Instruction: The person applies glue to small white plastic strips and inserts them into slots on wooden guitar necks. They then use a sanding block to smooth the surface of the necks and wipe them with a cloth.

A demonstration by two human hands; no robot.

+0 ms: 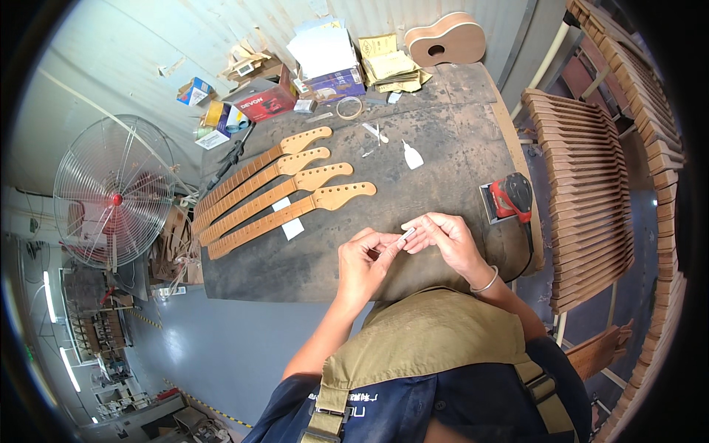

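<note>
Close to the table's near edge, my left hand (368,260) pinches a small pale strip (406,235) between thumb and fingertips. My right hand (445,241), with a light bangle at the wrist, has its fingertips closed at the strip's other end. The strip is too small to tell its exact kind. Beyond my left hand lie several guitar necks (269,219) side by side, headstocks toward the middle of the table. A white piece of paper (292,228) sits partly beneath the nearest neck. Farther off, a white squeeze bottle (412,156) lies on the dark tabletop (450,148).
A red power sander (509,198) stands at the table's right. Boxes (266,97), a roll of tape (349,108), yellow paper packets (391,69) and a guitar body (447,40) line the back. Racked wooden necks (586,199) stand right; a large fan (116,193) is left.
</note>
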